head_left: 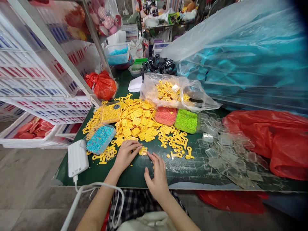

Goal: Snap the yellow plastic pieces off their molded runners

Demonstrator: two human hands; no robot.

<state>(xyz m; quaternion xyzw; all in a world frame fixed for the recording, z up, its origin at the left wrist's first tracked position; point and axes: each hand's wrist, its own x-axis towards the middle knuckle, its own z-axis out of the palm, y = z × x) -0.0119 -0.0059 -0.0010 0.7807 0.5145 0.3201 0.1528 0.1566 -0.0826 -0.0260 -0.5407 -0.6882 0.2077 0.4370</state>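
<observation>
A small yellow plastic piece (143, 150) lies flat on the green tabletop (178, 173) between my hands. My left hand (125, 155) rests at its left side, fingertips at the piece's edge. At its right is my right hand (157, 175), thumb and fingers apart, index fingertip close to the piece. Just beyond is a big heap of yellow flat pieces (137, 118). Yellow ring-ended pieces (174, 139) are scattered to the right of the heap. Boxes of blue beads (100, 138), yellow beads (110, 113), pink beads (165, 115) and green beads (186, 120) stand around it.
A white power bank (78, 158) with a cable sits at the table's left. Clear plastic pieces (228, 157) and a red bag (271, 138) cover the right side. Behind the heap are an open clear bag (199, 93) and black parts (158, 65). White crates (43, 70) stand left.
</observation>
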